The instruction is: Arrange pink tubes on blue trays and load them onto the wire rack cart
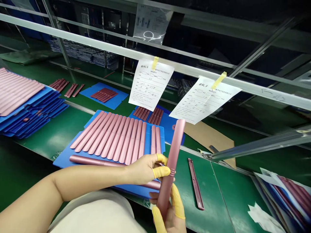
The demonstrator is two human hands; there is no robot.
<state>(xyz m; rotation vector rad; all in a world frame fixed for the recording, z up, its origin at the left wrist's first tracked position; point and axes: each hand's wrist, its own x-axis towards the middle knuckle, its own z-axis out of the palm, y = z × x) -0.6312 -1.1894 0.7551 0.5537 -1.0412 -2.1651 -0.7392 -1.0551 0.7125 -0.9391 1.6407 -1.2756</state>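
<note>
A long, rounded pink metallic casing stands tilted between my hands, with a few fine rings around its middle. My left hand pinches it near those rings from the left side. Lower down, my right hand grips its bottom end. Yellow finger cots cover several fingertips of both hands. Behind my left hand, a row of similar pink casings lies on blue sheets. One more casing lies crosswise in front of the row, partly hidden by my left forearm. To the right, a slim, darker pink slotted part rests on the green bench.
Stacked blue sheets bearing pink casings stand at left. Small dark pink parts lie on a blue sheet at the back. Two paper labels hang from a metal rail. Brown cardboard and another stack are at right.
</note>
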